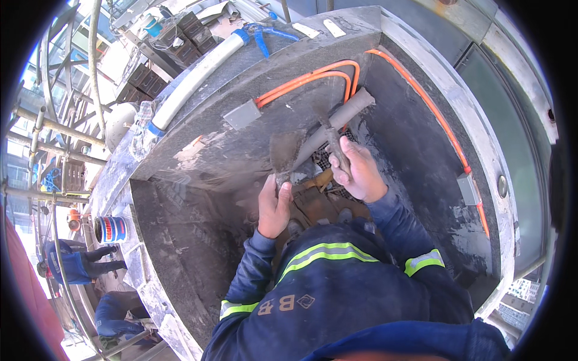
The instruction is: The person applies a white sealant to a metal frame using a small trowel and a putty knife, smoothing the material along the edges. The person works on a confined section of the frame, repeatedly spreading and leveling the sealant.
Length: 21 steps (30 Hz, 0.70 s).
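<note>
My left hand (275,206) is closed around the handle of a putty knife (285,150), whose wide, dusty blade points away from me toward the pit's far wall. In my right hand (359,170) is a dusty hand tool (337,144) with a straight handle, angled up and to the left. Its far end is blurred, so I cannot tell its exact kind. The two tools are apart. Behind them a thick grey pipe (359,107) slants down from the wall, and beneath it lies a dark grid (322,157), partly hidden by my right hand.
Dark walls surround me, with orange conduits (307,78) and grey junction boxes (242,114) on them. Along the far-left ledge lies a caulking gun (201,78) with a white barrel. A can (111,230) stands on the left rim. Beyond are scaffold poles (57,125) and two people (71,262).
</note>
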Motion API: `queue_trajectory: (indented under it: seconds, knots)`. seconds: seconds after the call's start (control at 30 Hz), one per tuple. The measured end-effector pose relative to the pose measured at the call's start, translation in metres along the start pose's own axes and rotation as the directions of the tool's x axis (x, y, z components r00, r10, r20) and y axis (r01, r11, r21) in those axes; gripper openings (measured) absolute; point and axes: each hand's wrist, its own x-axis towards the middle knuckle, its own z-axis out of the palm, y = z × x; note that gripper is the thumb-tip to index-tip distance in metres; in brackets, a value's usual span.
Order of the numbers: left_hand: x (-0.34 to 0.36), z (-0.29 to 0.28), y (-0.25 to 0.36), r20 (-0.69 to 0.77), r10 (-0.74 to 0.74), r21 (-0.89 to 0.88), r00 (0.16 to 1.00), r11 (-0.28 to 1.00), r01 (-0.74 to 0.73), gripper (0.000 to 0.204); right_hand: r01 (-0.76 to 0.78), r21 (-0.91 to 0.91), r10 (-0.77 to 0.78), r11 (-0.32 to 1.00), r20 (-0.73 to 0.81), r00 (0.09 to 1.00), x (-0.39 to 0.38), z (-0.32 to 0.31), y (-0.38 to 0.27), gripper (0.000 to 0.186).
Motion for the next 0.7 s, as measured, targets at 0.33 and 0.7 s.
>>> queue_trajectory:
  seconds: [0.33, 0.7]
  knots:
    - [-0.004, -0.008, -0.016, -0.095, 0.259, 0.265, 0.961, 0.937, -0.226, 0.034, -0.001, -0.318, 0.166, 0.948, 0.494, 0.854, -0.044, 0.006, 0.012, 0.051]
    - [-0.009, 0.007, 0.000, -0.107, 0.385, 0.508, 0.916, 0.814, -0.283, 0.045, 0.518, -0.763, -0.592, 0.386, 0.226, 0.774, -0.019, 0.040, 0.032, 0.056]
